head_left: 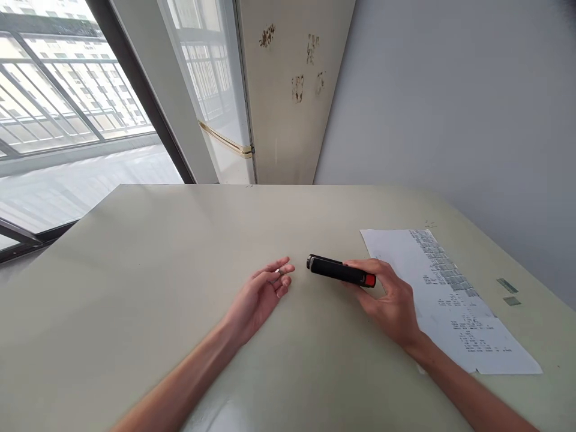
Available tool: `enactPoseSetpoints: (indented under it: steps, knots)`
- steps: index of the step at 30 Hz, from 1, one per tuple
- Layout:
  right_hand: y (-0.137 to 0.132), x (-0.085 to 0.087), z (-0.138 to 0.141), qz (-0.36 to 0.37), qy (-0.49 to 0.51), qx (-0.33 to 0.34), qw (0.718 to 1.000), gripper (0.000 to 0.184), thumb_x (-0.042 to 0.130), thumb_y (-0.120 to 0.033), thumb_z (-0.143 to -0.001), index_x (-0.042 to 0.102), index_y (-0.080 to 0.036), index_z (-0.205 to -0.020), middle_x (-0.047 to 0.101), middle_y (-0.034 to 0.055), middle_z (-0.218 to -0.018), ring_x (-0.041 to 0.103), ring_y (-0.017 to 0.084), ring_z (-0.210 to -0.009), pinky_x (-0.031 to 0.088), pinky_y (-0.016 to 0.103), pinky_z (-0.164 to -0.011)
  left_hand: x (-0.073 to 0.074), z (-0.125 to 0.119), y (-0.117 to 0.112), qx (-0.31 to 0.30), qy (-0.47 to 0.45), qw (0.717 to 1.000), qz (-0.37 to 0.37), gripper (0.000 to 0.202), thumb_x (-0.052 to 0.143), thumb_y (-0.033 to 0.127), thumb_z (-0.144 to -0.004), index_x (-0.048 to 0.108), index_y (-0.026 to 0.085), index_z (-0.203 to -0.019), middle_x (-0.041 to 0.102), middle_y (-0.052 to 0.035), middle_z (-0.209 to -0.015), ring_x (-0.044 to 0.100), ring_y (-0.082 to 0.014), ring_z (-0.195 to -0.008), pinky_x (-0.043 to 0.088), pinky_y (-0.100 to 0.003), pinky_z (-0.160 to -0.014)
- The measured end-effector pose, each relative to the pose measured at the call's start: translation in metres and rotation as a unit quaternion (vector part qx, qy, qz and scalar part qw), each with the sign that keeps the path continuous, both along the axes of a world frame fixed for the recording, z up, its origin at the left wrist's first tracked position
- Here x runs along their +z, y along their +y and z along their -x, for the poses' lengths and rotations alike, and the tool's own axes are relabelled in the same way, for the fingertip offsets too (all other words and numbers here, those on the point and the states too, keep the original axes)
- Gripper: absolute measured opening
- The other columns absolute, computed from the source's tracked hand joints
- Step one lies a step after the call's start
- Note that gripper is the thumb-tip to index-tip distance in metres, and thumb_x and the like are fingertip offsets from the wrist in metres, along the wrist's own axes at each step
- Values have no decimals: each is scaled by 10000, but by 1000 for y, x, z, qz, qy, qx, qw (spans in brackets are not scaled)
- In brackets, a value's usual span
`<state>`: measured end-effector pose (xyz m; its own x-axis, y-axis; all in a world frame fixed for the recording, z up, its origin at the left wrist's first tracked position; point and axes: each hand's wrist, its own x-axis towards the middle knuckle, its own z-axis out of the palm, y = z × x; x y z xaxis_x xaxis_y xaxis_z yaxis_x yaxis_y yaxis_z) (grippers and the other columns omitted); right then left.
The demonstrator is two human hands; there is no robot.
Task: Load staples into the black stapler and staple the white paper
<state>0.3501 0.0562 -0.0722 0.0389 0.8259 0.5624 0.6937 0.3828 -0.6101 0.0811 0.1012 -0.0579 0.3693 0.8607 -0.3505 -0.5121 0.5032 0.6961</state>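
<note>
My right hand (389,297) is closed around the right end of a black stapler (335,270) with a red tip, which lies on the pale table (157,270) pointing left. My left hand (263,294) rests on the table just left of the stapler, palm turned up a little, fingers stretched out and loosely apart, a ring on one finger. It holds nothing and does not touch the stapler. A printed white sheet of paper (450,300) lies under and behind my right wrist.
Two small green stickers (508,291) lie near the table's right edge. A grey wall stands close on the right. Behind the table stands a stained beige cabinet (288,90), with a large window (67,90) at the left.
</note>
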Motion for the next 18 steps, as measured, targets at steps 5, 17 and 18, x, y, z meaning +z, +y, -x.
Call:
enactPoseSetpoints:
  steps: [5,17,18]
  knots:
    - [20,4,-10,114,23,-67,991,326,773,-541,-875,760,-274,-1061,792,32,-967,709,248,-851,577,400,-823,4,2,1,-19,-27,999,20,273,541,63,-1026,733,86,-1219,651,-189,-1452,714,-145,-1016,562,-230,-827]
    - [127,-3,-20,163,19,49,985,512,764,-666,-812,730,-250,-1109,752,58,-1053,664,262,-968,530,417,-921,-7,8,-2,-129,-18,989,-64,378,668,399,-1046,729,133,-1308,733,-140,-1200,632,-114,-797,506,-252,-755]
    - [132,-5,-20,164,16,55,985,513,760,-666,-814,730,-251,-1113,748,55,-1043,663,258,-960,531,414,-915,-7,9,-2,-126,-26,990,-54,381,667,409,-1045,736,132,-1298,728,-124,-1151,615,-110,-782,502,-251,-752]
